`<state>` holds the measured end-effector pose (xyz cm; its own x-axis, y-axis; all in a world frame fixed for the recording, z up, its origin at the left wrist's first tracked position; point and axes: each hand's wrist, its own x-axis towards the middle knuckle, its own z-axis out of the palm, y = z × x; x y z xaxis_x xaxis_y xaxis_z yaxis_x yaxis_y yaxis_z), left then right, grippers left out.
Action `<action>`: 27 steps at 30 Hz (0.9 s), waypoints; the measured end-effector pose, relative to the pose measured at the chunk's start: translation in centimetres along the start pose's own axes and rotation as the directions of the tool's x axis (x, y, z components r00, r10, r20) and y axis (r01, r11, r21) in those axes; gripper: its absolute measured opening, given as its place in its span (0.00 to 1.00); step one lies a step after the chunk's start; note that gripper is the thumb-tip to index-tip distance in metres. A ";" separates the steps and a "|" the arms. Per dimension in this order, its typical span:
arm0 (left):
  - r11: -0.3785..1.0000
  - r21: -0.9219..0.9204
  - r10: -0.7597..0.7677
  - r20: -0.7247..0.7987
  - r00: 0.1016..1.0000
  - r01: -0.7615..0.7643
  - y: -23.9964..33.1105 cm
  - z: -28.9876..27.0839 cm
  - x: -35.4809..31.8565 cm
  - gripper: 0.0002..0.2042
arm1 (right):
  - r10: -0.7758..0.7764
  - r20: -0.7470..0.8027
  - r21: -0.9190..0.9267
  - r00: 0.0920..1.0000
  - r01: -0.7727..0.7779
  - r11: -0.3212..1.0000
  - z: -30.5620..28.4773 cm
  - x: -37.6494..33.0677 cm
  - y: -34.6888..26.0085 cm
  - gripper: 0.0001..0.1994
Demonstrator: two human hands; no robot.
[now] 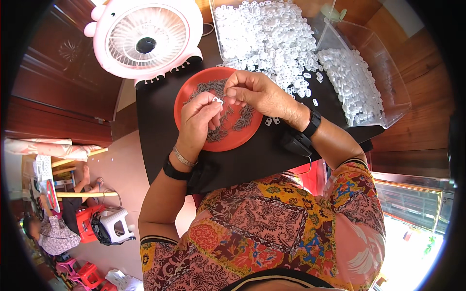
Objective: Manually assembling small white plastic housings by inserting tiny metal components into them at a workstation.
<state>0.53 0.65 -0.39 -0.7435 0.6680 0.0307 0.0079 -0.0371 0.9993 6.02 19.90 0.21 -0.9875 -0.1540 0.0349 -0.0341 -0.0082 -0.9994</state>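
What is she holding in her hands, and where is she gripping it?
The left hand pinches a small white clip by its edge at the fingertips; the right hand meets it there, fingers closed.

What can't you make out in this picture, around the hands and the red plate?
- Small white piece: head view, too small for its shape; left hand pinches it.
- Right hand: fingers curl over whatever it holds.
- Red plate: hands cover its middle.
- Clear bin: far end cut off by the top edge.

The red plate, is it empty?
No, the red plate on the dark table holds scattered small dark metal pieces, under the two hands.
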 end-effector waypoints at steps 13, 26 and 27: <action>0.998 0.058 0.028 0.052 0.998 -0.031 -0.2 0.2 -0.1 0.09 | -0.180 0.004 -0.482 0.984 0.160 0.861 1.0 -0.7 -1.3 0.03; 0.995 0.094 0.024 0.039 0.999 -0.028 -0.3 0.3 -0.1 0.09 | -0.180 -0.030 -0.491 0.983 0.143 0.860 1.1 -0.8 -1.4 0.03; 0.995 0.094 0.024 0.039 0.999 -0.028 -0.3 0.3 -0.1 0.09 | -0.197 -0.036 -0.487 0.980 0.155 0.859 1.1 -0.8 -1.3 0.03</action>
<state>0.77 0.83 -0.72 -0.7163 0.6956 0.0559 0.0916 0.0142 0.9957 6.98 18.90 1.50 -0.9663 -0.1141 0.2308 -0.2574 0.4507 -0.8548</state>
